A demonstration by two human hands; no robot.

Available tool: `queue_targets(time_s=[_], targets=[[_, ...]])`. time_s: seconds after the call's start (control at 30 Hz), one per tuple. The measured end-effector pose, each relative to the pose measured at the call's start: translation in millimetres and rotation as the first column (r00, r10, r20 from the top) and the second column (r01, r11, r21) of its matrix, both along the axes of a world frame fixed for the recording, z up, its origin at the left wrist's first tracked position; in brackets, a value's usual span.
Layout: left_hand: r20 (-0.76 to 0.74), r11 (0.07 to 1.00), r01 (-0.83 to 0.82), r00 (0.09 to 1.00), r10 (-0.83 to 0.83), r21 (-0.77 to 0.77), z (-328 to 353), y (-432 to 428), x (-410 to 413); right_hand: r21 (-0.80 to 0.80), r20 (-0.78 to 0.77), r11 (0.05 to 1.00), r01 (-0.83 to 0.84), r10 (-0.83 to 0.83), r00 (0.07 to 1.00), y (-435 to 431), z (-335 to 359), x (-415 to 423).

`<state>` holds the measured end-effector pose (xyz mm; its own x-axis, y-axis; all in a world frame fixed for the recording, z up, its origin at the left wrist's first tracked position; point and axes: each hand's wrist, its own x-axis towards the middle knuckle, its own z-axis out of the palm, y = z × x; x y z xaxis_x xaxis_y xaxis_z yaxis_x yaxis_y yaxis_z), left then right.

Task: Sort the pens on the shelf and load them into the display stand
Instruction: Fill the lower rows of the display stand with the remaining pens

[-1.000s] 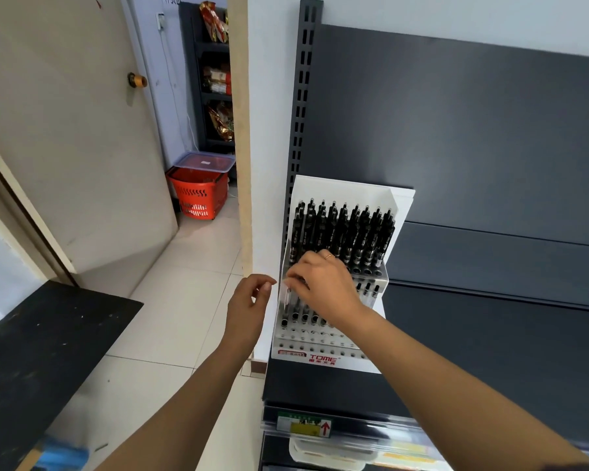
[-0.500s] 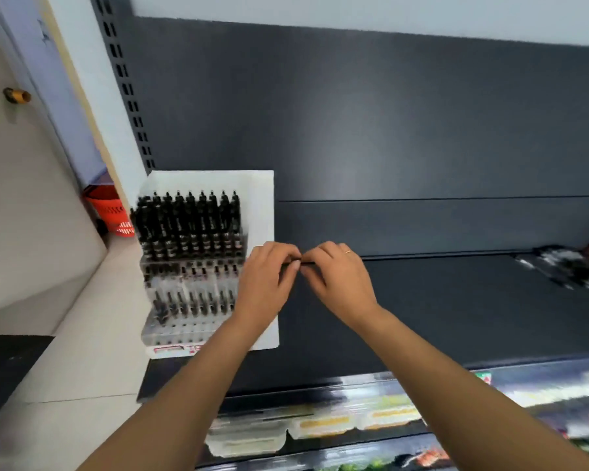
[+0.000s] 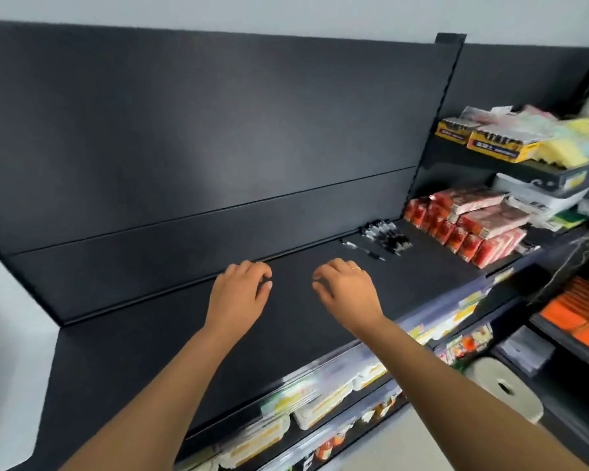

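Pens (image 3: 385, 236): loose pile on dark shelf (image 3: 184, 334), right of centre, unsorted. Left hand (image 3: 240, 294) and right hand (image 3: 349, 294) hover mid-frame, fingers curled, holding nothing. Display stand out of view; loading judged unfinished.

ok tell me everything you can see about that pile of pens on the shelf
The pile of pens lies flat on the black shelf, far to the right near its back edge, just left of the red packets. The pens look like black and clear plastic with white parts, heaped loosely at mixed angles. A couple of stray pens lie apart at the pile's front left. Nothing grips them: both hands hover empty, well short of the pile. Finer detail is blurred.
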<state>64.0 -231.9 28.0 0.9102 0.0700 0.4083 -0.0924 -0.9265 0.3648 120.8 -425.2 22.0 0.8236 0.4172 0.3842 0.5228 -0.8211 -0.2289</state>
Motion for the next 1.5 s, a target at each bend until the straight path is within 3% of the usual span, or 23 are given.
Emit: queue_targets(time_s=[0.3,0.6,0.83,1.1,1.5], targets=[[-0.128,0.987,0.160,0.979,-0.158,0.005,-19.9,-82.2,157.7,-0.147,-0.180,0.982,0.117,-0.143,0.973,-80.1,-5.5,126.4],[-0.419,0.963,0.262,0.883,-0.211,0.068,-47.4,-161.9,265.6,-0.173,-0.353,0.968,0.179,-0.231,0.906,-148.5,-19.5,218.5],[-0.637,0.992,0.079,0.771,0.001,0.096,-81.5,-212.3,318.0,-0.298,-0.435,0.955,0.009,-0.144,0.889,-185.8,-37.3,294.4],[-0.682,0.974,-0.155,0.696,0.225,0.163,-92.3,-226.6,321.1,-0.440,-0.389,0.877,-0.195,0.010,0.921,-176.5,-55.7,350.1],[-0.686,0.936,-0.337,0.657,0.312,0.102,-94.7,-194.2,321.2,-0.605,-0.322,0.787,-0.122,-0.102,0.941,-119.3,-79.8,357.3]])
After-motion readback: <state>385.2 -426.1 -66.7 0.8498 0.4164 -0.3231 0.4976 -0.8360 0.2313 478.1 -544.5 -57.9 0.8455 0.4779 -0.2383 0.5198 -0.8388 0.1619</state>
